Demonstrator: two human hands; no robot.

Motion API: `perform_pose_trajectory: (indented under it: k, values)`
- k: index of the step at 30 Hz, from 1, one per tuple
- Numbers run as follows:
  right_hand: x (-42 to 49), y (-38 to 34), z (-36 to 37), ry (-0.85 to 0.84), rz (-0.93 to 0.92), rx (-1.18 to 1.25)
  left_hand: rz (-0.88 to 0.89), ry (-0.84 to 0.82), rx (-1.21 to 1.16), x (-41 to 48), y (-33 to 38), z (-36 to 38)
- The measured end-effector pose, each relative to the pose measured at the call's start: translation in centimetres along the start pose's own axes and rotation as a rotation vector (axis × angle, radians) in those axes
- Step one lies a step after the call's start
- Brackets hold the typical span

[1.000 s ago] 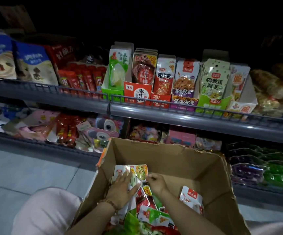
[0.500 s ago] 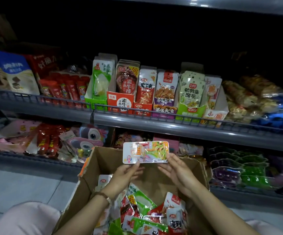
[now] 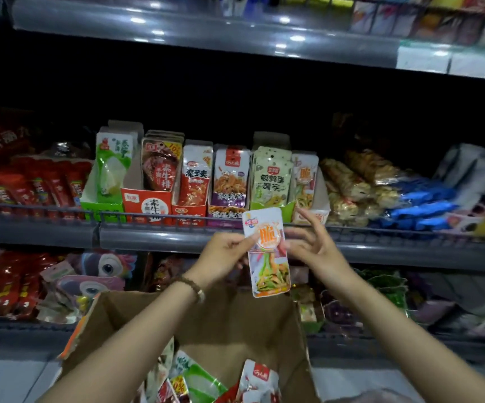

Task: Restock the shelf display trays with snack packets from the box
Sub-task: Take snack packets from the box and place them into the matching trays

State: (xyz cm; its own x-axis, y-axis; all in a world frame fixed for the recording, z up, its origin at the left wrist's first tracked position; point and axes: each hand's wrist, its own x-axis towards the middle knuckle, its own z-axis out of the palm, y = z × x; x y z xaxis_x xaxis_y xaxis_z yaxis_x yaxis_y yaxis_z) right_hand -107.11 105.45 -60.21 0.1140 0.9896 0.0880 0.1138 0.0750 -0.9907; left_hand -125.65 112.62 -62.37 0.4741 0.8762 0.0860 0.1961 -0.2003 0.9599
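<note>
A white snack packet with an orange label hangs upright in front of the middle shelf rail. My left hand pinches its upper left edge. My right hand is at its right edge with fingers spread, fingertips touching it. Below, the open cardboard box holds several mixed packets. On the middle shelf stands a row of display trays with upright packets; the rightmost tray holds packets matching the one I hold.
A wire rail runs along the middle shelf front. Red packets lie left of the trays, wrapped rolls and blue packs to the right. The lower shelf holds toys and bags. Another shelf sits above.
The packet came out of the box, was turned from lying sideways to upright, and rose to the middle shelf rail. My view tilted upward.
</note>
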Motion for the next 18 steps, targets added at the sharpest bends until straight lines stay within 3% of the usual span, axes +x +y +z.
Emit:
perform_pose_trajectory:
  k: [6, 11, 18]
  values:
    - [6.6, -6.0, -5.3, -0.1, -0.191, -0.366, 0.108, -0.068, 0.12, 6.3, 4.4, 2.2]
    - [12.7, -9.1, -9.5, -0.023, -0.251, -0.521, 0.142, -0.005, 0.065, 13.3, 7.3, 3.0]
    - [19.9, -10.1, -13.7, 0.102, -0.095, -0.551, 0.262, 0.171, 0.207, 20.8, 9.0, 3.7]
